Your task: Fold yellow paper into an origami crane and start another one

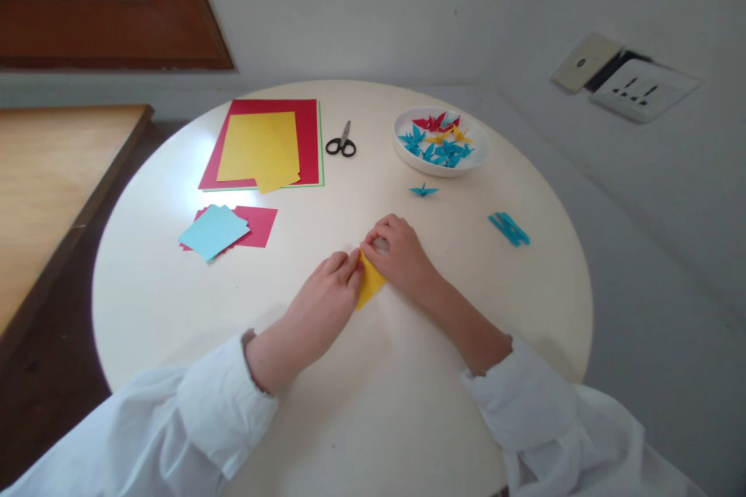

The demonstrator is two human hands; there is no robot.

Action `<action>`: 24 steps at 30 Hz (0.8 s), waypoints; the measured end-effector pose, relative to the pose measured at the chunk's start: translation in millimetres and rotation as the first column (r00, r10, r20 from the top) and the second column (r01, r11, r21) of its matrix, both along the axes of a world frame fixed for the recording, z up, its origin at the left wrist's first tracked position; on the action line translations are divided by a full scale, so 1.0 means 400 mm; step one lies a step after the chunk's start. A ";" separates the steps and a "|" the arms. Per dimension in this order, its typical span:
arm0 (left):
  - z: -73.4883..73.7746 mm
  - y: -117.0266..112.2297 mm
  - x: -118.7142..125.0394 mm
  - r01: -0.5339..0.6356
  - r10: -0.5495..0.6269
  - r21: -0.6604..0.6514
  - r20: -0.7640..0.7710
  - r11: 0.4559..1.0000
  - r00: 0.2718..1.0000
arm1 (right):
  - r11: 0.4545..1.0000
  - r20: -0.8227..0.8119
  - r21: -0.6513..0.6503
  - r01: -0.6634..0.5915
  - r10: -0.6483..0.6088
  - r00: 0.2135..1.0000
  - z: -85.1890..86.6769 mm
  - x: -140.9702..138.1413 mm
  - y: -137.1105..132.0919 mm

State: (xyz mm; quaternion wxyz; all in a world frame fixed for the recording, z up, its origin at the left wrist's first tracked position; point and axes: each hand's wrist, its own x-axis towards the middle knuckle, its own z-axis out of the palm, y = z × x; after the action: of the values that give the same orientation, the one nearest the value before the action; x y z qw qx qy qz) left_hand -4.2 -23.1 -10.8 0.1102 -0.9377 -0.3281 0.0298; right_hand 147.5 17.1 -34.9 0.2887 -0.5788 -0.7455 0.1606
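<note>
Near the middle of the round white table (338, 435), the yellow paper (371, 286) lies between the two hands, apparently early in its folding: a flat, small shape with no wings or neck. The left hand (323, 291) presses curled fingers on its left edge; the right hand (402, 252) has thumb and forefinger closed at its top corner. Finished, it seems, are the red, blue and yellow paper cranes (446, 149) in the white dish (415, 163) at one o'clock, plus a lone blue crane (423, 190) just outside it. Blue folded strips (510, 229) towards three o'clock look part-made; small paper squares (215, 231) at ten o'clock and large colored sheets (259, 144) at eleven look unfolded. Scissors (343, 141) lie at twelve. Beyond, a wall socket (641, 89) sits towards two o'clock, a brown wooden frame (175, 15) towards eleven, and a wooden tabletop (64, 194) towards nine.
</note>
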 end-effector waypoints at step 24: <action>-0.016 -0.017 0.012 -0.076 0.076 -0.008 0.081 0.997 0.994 | 1.000 0.003 -0.004 0.012 -0.012 1.000 -0.006 -0.003 0.008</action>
State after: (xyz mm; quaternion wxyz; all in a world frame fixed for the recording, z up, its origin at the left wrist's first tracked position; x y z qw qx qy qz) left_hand 0.8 -29.7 -17.3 0.0932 -0.9252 -0.3678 -0.0036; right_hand 146.3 20.4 -37.5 0.2872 -0.5842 -0.7422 0.1594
